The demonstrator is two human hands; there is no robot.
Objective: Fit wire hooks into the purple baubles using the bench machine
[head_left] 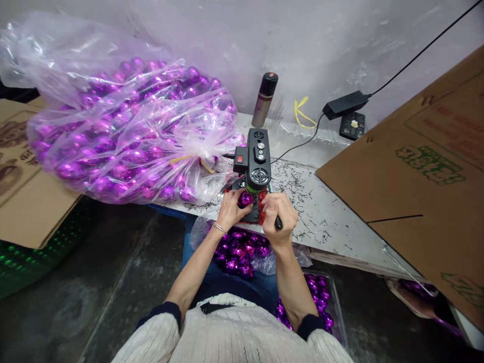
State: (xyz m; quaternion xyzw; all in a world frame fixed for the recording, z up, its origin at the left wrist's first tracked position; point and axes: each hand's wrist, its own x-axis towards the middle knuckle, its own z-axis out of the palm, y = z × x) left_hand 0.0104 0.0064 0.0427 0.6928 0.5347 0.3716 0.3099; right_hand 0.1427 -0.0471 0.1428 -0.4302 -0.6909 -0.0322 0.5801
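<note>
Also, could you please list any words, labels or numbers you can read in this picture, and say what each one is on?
Nothing can be read for certain.
Cardboard box on the right: green print and faint red lines, too blurred to read.
Cardboard on the left: brown print, cut off and blurred.
Small black machine: buttons and a red switch, no legible marking.
Spray can: no readable label.

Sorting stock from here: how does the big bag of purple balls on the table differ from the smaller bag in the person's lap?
The big bag lies on the table, left of the machine; the lap bag sits below the table edge, between the forearms. The big bag is far fuller and bunched at its neck; the lap bag looks open at the top. Both are clear plastic holding shiny purple balls. The left hand holds one ball under the machine; the right hand grips its lever.
</note>
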